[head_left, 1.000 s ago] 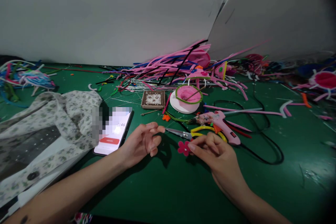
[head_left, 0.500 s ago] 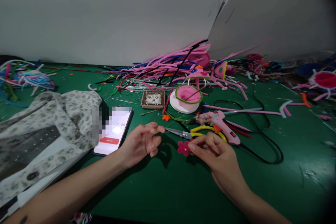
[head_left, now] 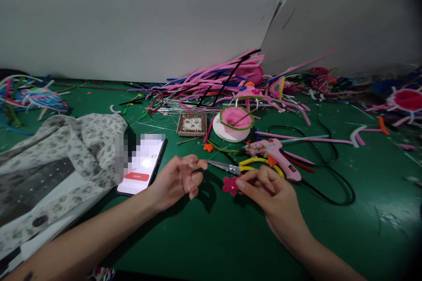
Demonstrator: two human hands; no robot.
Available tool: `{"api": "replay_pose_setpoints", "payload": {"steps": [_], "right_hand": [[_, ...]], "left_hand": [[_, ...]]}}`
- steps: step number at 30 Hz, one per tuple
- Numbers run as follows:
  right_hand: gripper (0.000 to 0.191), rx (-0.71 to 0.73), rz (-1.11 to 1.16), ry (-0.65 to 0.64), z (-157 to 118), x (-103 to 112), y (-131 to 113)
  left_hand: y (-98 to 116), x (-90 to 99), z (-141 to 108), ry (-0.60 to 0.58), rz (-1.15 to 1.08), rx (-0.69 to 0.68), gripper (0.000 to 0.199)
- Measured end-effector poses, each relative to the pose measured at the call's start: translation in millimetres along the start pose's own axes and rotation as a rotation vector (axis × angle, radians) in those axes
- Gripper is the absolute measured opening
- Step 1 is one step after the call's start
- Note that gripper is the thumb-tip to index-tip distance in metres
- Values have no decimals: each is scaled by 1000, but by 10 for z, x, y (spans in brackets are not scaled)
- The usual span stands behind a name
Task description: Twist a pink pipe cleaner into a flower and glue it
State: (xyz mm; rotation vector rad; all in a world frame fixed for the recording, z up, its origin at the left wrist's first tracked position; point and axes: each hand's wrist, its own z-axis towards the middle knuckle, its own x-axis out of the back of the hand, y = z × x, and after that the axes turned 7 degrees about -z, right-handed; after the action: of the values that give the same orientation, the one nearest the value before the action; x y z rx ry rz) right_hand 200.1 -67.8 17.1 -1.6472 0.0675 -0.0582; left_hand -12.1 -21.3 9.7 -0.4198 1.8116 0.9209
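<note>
Between thumb and fingers, my right hand pinches a pink-red felt flower with a small pale dot at its centre. My left hand is raised palm-up beside a lit phone, fingers curled loosely and apart, with nothing in them. Scissors with yellow handles lie just beyond my right hand, blades pointing left. A pink glue gun rests behind them. Further back, a pink cone with a green rim stands on a white disc, beside a brown box of white beads.
A floral cloth bag covers the left side of the green table. Pink and black pipe cleaners pile along the wall. A black cable loops at the right. An orange flower lies near the scissor tips.
The time on the phone has gone from 7:46 to 7:47. Both hands and the flower look nearly unmoved.
</note>
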Motion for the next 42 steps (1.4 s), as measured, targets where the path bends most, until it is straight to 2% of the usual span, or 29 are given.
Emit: {"api": "replay_pose_setpoints", "payload": {"steps": [11,21,42], "right_hand": [[46,-7,15,0,-8,5,-1],[47,1,34,1,-3,4,11],[46,4,39,-7,-9,10,25]], "left_hand": [[-13,-17,0,-3,25,-22,11],[-45,-78,-14,76,162,-43,8],[-43,-65,-21,80,126,-43,5]]}}
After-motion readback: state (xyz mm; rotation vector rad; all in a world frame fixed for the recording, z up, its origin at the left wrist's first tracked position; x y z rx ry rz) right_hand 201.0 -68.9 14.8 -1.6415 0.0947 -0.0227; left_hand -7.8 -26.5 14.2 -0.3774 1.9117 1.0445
